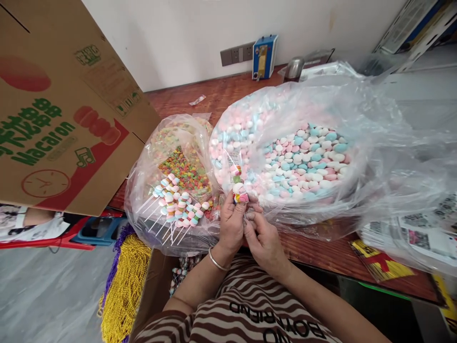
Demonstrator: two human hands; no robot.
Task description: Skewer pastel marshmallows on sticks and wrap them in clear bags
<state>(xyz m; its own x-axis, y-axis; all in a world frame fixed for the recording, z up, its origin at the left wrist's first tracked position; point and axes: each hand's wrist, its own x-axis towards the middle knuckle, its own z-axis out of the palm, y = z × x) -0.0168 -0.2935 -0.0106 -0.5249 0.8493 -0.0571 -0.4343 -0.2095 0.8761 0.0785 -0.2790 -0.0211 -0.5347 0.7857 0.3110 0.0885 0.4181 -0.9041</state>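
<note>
My left hand (231, 223) and my right hand (262, 238) meet in front of my chest, both pinched on a candy skewer (237, 183) with pink, white and green sweets inside a clear wrapper. Just left of my hands, several finished candy skewers (176, 207) lie in a row on a clear plastic bag (143, 190) holding small multicoloured sweets (185, 172). Behind my hands sits a large clear bag (360, 128) full of pink, blue and white round candies (307, 157).
A Macaron cardboard box (67, 114) leans at the left over the wooden table (321, 255). Yellow and purple bead strings (123, 286) hang at the lower left. Printed label sheets in plastic (424, 233) lie at the right. A blue device (264, 56) stands by the wall.
</note>
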